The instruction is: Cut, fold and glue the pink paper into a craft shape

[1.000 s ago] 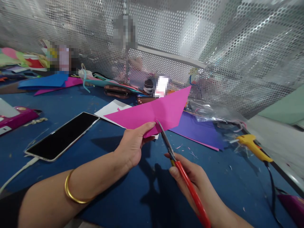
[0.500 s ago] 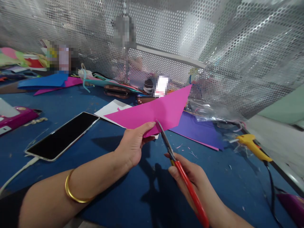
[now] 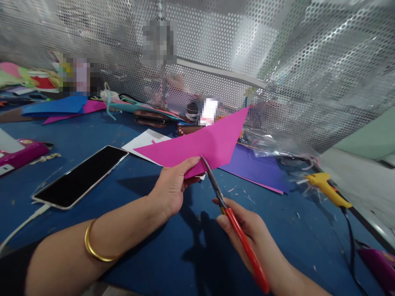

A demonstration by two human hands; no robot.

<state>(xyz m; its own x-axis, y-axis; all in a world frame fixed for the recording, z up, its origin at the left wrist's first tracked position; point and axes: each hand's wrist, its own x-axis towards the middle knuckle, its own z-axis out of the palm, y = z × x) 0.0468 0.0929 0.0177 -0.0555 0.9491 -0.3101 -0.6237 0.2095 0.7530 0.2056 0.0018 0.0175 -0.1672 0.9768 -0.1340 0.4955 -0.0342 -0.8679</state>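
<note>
A sheet of bright pink paper (image 3: 197,142) is pinched at its lower edge by my left hand (image 3: 174,181), thumb on top and fingers beneath. Closed around red-handled scissors (image 3: 237,226) is my right hand (image 3: 249,230). The scissor blades reach up to the pink sheet, just right of my left thumb, and look nearly closed on it. Below the pink sheet, partly covered, lies a white sheet (image 3: 145,139) on the blue table.
A phone (image 3: 82,176) with a charging cable lies at left. Purple sheets (image 3: 256,168) sit right of the pink paper, near small paper scraps. A yellow glue gun (image 3: 328,189) lies at right. Craft materials and a brown pouch (image 3: 150,118) line the back by the perforated metal panel (image 3: 216,49).
Both hands keep their hold, and the scissors stay at the pink paper. The whole view has shifted very slightly; little else differs.
</note>
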